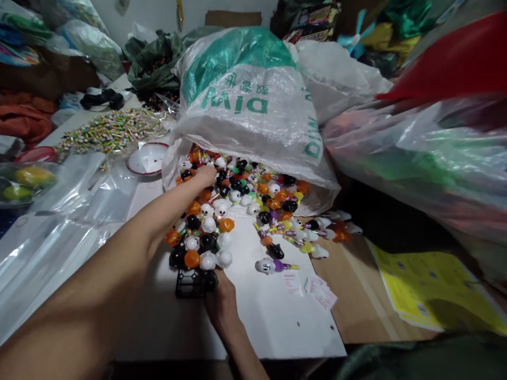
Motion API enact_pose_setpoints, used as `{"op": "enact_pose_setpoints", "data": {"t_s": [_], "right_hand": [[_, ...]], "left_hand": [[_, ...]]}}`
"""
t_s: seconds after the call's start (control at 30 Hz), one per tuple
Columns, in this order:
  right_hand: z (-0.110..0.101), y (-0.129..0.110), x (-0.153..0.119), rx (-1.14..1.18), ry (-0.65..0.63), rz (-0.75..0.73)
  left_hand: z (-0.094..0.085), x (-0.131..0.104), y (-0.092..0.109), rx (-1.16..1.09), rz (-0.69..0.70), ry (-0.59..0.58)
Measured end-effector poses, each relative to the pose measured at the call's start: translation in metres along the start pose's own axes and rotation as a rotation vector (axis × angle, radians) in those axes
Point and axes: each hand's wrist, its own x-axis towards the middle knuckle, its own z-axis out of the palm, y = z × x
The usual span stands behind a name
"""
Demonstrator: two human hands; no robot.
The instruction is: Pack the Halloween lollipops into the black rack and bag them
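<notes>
My left hand (206,176) reaches into the pile of small toys (241,184) at the mouth of a big white and green sack (253,121); its fingertips are hidden among them. The toys have orange pumpkin, white ghost and black heads. Nearer to me, a black rack (191,283) carries rows of them with heads up, its front cells bare. At the rack's right front corner my right hand (222,295) is closed around a black-headed toy (210,280); its fingers are partly hidden. A ghost toy (265,266) lies on the white board (269,316).
Small paper slips (322,293) and yellow sheets (431,285) lie at the right. To the left are clear plastic bags (75,190), a white bowl (148,158) and a heap of thin colourful sticks (113,129). A large filled plastic bag (420,153) bulges in from the right.
</notes>
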Motion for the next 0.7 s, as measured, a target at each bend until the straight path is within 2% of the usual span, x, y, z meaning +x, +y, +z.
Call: {"op": "enact_pose_setpoints", "data": {"t_s": [0.1, 0.2, 0.23, 0.27, 0.33, 0.37, 0.43, 0.5, 0.57, 0.63, 0.7], "right_hand": [[-0.012, -0.006, -0.003, 0.07, -0.039, -0.007], [-0.047, -0.012, -0.001, 0.144, -0.079, 0.018], [-0.063, -0.014, 0.003, 0.131, -0.041, 0.047], [-0.08, -0.015, 0.011, 0.085, 0.025, 0.077], [-0.114, -0.014, 0.04, -0.111, 0.187, 0.1], [-0.129, -0.012, 0.062, -0.241, 0.22, 0.067], [-0.15, 0.0, 0.114, -0.505, 0.198, -0.018], [-0.155, 0.02, 0.167, -0.677, 0.168, -0.089], [-0.149, 0.043, 0.21, -0.76, 0.099, -0.152], [-0.143, 0.06, 0.235, -0.804, 0.023, -0.169], [-0.146, 0.063, 0.245, -0.847, -0.05, -0.141]], "left_hand": [[-0.008, -0.013, -0.006, -0.001, -0.055, 0.012], [-0.035, -0.035, -0.03, -0.023, -0.076, 0.076], [-0.044, -0.047, -0.044, -0.054, -0.082, 0.13], [-0.05, -0.063, -0.06, -0.136, -0.081, 0.241], [-0.051, -0.107, -0.092, -0.418, -0.068, 0.444], [-0.044, -0.135, -0.106, -0.574, -0.039, 0.512], [-0.016, -0.2, -0.12, -0.815, -0.056, 0.646], [0.026, -0.264, -0.114, -0.956, -0.212, 0.63], [0.072, -0.312, -0.09, -1.111, -0.346, 0.486], [0.114, -0.334, -0.059, -1.258, -0.43, 0.407], [0.145, -0.332, -0.03, -1.316, -0.44, 0.422]]}}
